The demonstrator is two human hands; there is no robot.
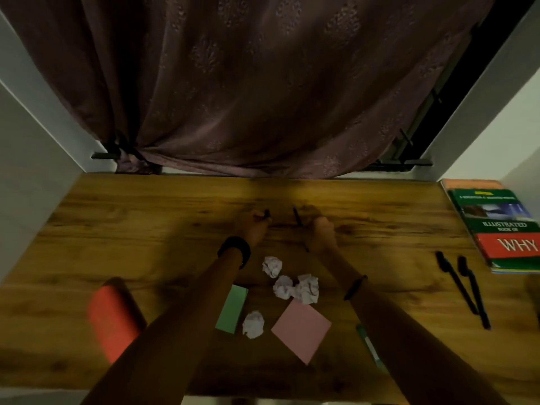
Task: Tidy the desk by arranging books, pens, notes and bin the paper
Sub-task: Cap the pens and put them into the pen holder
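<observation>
Near edge: green-and-white pen (368,343) beside the right forearm, not yet gathered.
Mid-desk: pink square note (301,330), green note pad (232,308), four crumpled white paper balls (295,286) loose, apparently awaiting the bin.
Right side: two black pens (464,287) just beside stacked books (505,229), seemingly already sorted.
Far centre: left hand (253,229) closed on a dark pen cap (266,213); right hand (321,233) gripping a dark slim pen (297,216), likely for capping.

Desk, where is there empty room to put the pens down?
Bare wood runs along the back of the desk below the curtain, and between the paper balls and the two black pens. The middle front is crowded with notes and balls.
</observation>
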